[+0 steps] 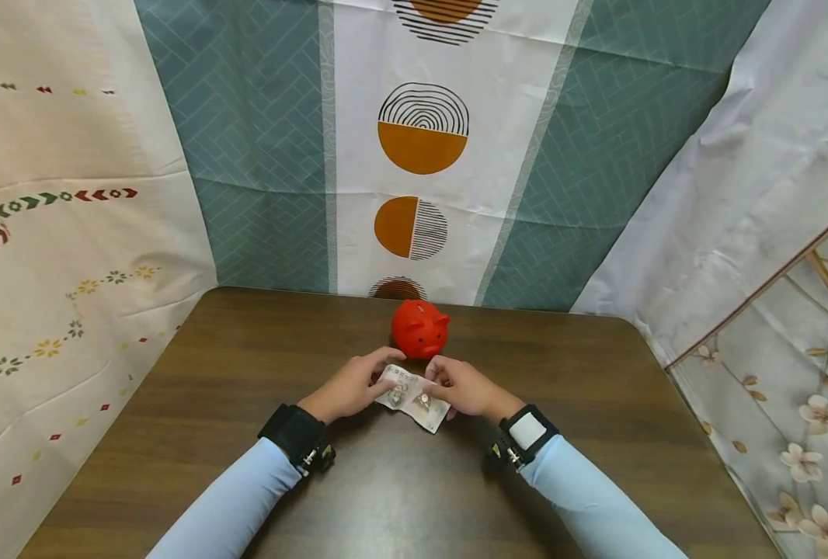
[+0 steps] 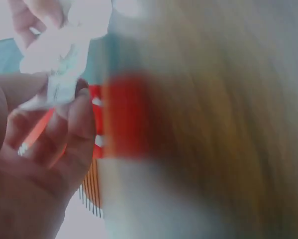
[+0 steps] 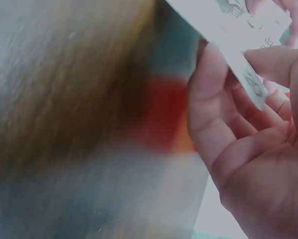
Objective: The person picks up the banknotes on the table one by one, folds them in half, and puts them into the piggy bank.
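Observation:
A creased banknote [image 1: 412, 397] is stretched between my two hands, in front of a red piggy bank [image 1: 419, 330]. My left hand [image 1: 354, 382] pinches the note's left end between thumb and fingers. At its other end, my right hand [image 1: 475, 388] grips the paper the same way, and one corner of the note [image 3: 223, 35] sticks out past the thumb in the right wrist view. The piggy bank stands upright, its slot on top and its snout toward me. Both hands are close to it on the near side.
A brown wooden table [image 1: 288, 326] lies beneath, its far edge just behind the piggy bank. Patterned cloth [image 1: 267, 155] hangs beyond that edge, with more cloth along the left and right sides. Dark straps with small cameras sit on both wrists.

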A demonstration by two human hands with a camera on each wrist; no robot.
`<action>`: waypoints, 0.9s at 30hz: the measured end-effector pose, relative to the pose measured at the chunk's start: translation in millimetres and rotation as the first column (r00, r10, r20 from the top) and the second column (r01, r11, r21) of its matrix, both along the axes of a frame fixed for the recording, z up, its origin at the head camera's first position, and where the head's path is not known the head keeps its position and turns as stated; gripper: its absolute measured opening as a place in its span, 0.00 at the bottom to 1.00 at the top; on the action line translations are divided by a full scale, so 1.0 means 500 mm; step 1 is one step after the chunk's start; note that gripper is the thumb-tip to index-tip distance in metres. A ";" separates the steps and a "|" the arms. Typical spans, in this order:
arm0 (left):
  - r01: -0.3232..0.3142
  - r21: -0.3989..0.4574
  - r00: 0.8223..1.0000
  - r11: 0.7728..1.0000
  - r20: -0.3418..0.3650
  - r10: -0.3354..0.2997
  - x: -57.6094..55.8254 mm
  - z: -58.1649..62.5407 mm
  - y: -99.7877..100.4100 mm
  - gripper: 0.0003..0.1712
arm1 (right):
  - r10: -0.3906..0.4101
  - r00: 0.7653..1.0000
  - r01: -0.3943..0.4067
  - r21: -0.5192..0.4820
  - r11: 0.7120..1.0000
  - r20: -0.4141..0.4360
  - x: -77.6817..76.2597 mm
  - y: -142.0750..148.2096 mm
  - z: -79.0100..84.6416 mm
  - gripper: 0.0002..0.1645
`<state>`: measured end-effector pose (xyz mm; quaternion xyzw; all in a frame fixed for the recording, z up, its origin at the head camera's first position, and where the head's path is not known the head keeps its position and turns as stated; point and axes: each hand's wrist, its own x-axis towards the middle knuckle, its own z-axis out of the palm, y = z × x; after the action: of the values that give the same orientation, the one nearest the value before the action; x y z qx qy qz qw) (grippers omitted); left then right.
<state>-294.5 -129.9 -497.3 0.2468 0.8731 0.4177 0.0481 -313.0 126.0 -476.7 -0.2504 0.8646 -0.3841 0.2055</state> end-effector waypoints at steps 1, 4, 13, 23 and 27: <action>-0.029 0.052 0.999 0.998 0.024 0.028 0.003 0.003 -0.001 0.26 | -0.023 1.000 0.024 -0.032 0.999 0.019 0.000 0.001 0.001 0.11; -0.123 0.210 0.987 0.970 0.123 0.099 0.011 0.016 0.002 0.23 | -0.091 0.996 0.093 -0.109 0.990 0.019 0.001 0.002 0.006 0.15; -0.293 0.438 0.954 0.850 0.191 0.231 0.034 0.073 0.004 0.14 | -0.338 0.935 0.354 -0.337 0.872 0.109 0.029 0.013 0.053 0.21; -0.301 0.538 0.953 0.787 0.158 0.257 0.079 0.165 0.001 0.13 | -0.454 0.891 0.383 -0.552 0.740 0.009 0.074 0.042 0.137 0.16; -0.314 0.534 0.949 0.785 0.143 0.282 0.101 0.196 0.004 0.12 | -0.517 0.855 0.390 -0.605 0.694 -0.041 0.098 0.046 0.169 0.15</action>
<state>-243.9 -128.1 -399.1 0.0975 0.7418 0.6600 -0.0670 -263.9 149.2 -392.4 -0.1169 0.7578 -0.6377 -0.0734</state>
